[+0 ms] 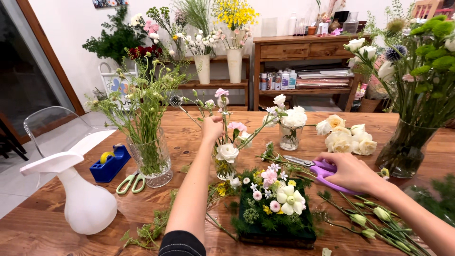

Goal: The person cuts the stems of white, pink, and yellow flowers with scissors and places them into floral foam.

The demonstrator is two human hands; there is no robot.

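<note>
My left hand reaches forward over the wooden table and pinches a thin stem among the pink and white flowers in a small glass vase. My right hand rests on the table, closed on purple-handled scissors whose blades point left. Between my arms lies a dark green floral foam block stuck with white, pink and yellow blooms.
A white spray bottle stands front left beside a blue tape dispenser, green scissors and a tall glass vase of greenery. A small vase of white flowers, loose cream roses and a large vase sit right. Cut stems lie front right.
</note>
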